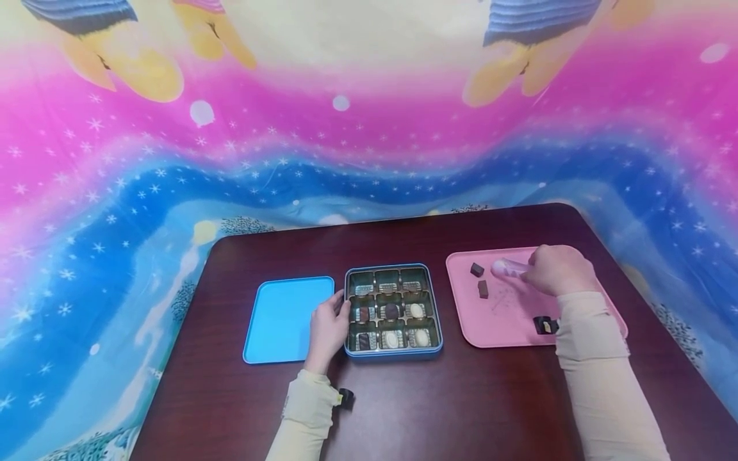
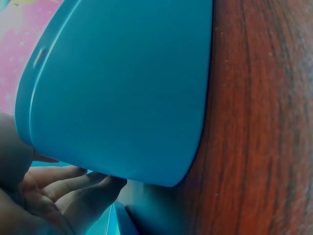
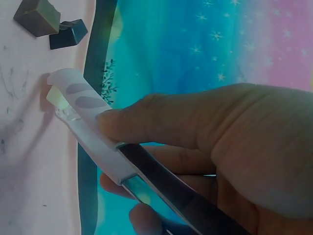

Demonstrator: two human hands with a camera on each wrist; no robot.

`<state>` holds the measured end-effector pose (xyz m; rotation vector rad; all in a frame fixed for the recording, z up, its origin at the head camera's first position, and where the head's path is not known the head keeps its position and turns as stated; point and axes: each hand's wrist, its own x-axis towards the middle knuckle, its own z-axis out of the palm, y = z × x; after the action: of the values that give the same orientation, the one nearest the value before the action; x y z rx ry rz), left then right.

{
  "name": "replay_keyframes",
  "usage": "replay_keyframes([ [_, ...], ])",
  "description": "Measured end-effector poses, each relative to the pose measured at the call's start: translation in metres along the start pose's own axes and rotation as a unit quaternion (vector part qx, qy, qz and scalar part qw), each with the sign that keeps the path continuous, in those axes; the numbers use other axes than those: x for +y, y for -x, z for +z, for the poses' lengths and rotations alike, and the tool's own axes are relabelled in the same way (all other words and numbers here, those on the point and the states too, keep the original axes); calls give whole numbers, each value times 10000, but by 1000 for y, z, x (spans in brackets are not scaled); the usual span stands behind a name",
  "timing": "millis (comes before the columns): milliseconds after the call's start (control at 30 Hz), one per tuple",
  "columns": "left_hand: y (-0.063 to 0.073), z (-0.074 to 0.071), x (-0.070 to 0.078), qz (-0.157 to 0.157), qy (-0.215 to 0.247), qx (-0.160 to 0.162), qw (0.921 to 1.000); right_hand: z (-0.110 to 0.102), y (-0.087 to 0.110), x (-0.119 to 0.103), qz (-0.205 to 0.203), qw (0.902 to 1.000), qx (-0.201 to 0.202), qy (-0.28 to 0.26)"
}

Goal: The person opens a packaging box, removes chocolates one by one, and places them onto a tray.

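With its thumb at the rim and fingers against the outer left wall, my left hand (image 1: 328, 328) holds a blue chocolate box (image 1: 393, 356). Dark and white chocolates sit in the middle and front rows of its gold divided insert; bare compartment floors show in the back row. Over the pink tray (image 1: 469, 333), my right hand (image 1: 562, 270) pinches metal tongs with whitish plastic tips (image 3: 93, 117). Between those tips is a pale piece of chocolate (image 3: 57, 98), partly hidden. A brown chocolate (image 1: 483, 289) and a darker chocolate (image 1: 476, 269) lie on the tray beside the tongs.
The blue lid (image 1: 282, 320) lies flat left of the box, near my left hand. Everything stands on a dark red wooden table (image 1: 398, 410). Behind the table's far edge hangs a colourful printed cloth (image 1: 369, 141). Dark marks spot the pink tray.
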<state>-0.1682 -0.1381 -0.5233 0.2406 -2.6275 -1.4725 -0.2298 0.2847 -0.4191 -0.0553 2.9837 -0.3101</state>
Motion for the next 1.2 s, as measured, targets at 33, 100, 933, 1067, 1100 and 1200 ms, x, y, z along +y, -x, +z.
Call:
replay_keyframes([
  [33, 0, 0, 0, 7, -1, 7, 10000, 1, 0, 0, -21, 10000, -6, 5],
  [100, 1, 1, 1, 21, -5, 18, 10000, 2, -1, 0, -68, 10000, 1, 35],
  [933, 2, 0, 1, -13, -22, 29, 10000, -24, 18, -22, -150, 9961, 866, -19],
  [1067, 0, 0, 1, 67, -60, 34, 10000, -33, 24, -41, -382, 9887, 1449, -58],
  [1100, 0, 0, 1, 80, -66, 39, 9999, -35, 26, -46, -435, 9866, 1574, -70],
  [1200, -1, 0, 1, 85, -67, 40, 9999, -41, 30, -61, -611, 9818, 1795, -98],
])
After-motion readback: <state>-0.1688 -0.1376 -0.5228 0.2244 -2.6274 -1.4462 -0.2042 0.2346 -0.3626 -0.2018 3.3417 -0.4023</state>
